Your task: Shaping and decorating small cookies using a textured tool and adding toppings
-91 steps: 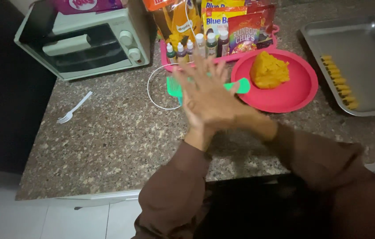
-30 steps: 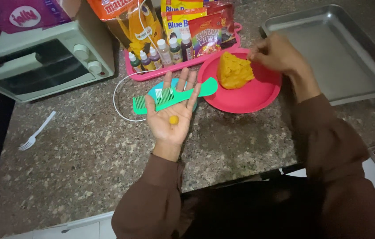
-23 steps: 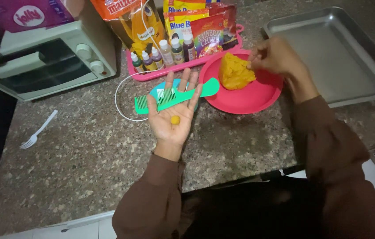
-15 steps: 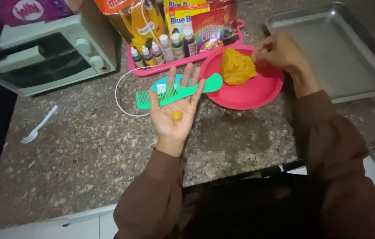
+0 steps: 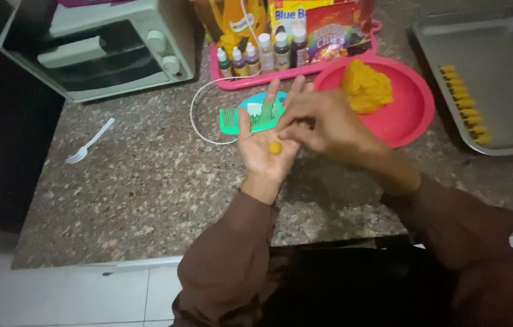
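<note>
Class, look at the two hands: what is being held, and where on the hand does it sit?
A small yellow dough ball rests on the open left hand's palm; the right hand reaches over it.

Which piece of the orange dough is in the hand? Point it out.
The small dough ball resting on the open left palm. The big dough lump sits on the pink plate, and the shaped pieces line the metal tray.

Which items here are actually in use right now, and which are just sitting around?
In use:
left hand, palm up
small dough ball on that palm
right hand over it
dough mound on red plate
metal tray with shaped pieces

Lying about:
green comb
white fork
toaster oven
small bottles
</note>
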